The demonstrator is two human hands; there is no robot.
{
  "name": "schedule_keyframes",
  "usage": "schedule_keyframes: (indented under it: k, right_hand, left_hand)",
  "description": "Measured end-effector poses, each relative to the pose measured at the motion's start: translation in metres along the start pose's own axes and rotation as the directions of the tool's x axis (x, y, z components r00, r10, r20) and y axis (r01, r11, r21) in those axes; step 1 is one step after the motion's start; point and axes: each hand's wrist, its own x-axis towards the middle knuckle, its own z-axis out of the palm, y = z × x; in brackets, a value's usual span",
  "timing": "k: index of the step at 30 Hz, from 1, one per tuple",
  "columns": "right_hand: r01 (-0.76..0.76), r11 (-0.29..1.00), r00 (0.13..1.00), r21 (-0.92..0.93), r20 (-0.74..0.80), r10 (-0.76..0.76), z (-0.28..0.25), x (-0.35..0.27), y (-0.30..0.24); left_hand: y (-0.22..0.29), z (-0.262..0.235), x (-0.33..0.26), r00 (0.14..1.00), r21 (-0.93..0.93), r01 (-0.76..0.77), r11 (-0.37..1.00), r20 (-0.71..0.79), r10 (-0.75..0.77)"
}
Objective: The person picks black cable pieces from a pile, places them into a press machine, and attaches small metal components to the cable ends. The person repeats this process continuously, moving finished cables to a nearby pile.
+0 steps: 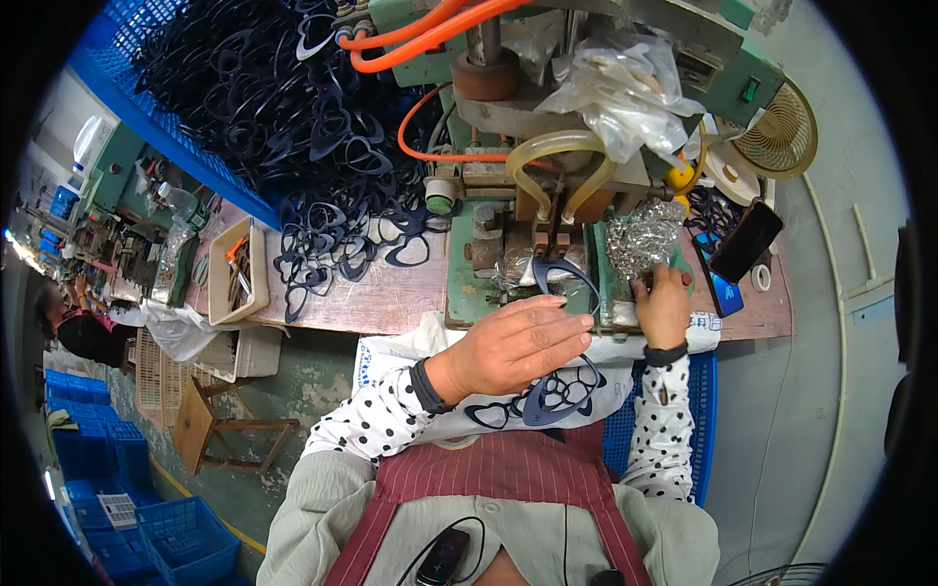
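My left hand (518,342) is in front of the machine's working point, its fingers pressed together around a flat dark blue loop-shaped piece (584,280). The piece's upper end reaches under the machine's upright tool (554,230); the thumb side of the grip is partly hidden. To the right, my right hand (664,311) has bent fingers at the near edge of a heap of small shiny metal parts (643,236). What its fingertips pinch, if anything, is too small to make out. More dark blue loop pieces (547,398) lie on white sacking over my lap.
A blue crate (176,127) spills dark loop pieces (327,244) onto the table at left. A tool bin (239,273) sits beside them. Orange hoses (430,34) arch over the green press (474,293). Phones (747,242), a tape roll (761,278) and a fan (777,127) are at right.
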Motion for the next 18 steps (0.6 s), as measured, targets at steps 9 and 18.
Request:
schedule_keyframes:
  k: [9, 18]
  right_hand:
    - [0.137, 0.969, 0.948, 0.208, -0.311, -0.067, 0.031, 0.006, 0.012]
    - [0.001, 0.960, 0.933, 0.281, -0.346, 0.100, 0.024, 0.004, 0.007]
  left_hand:
    - [-0.010, -0.038, -0.016, 0.984, 0.293, -0.168, 0.941, 0.110, 0.141]
    - [-0.180, -0.168, 0.033, 0.725, 0.769, 0.624, 0.140, -0.502, -0.472]
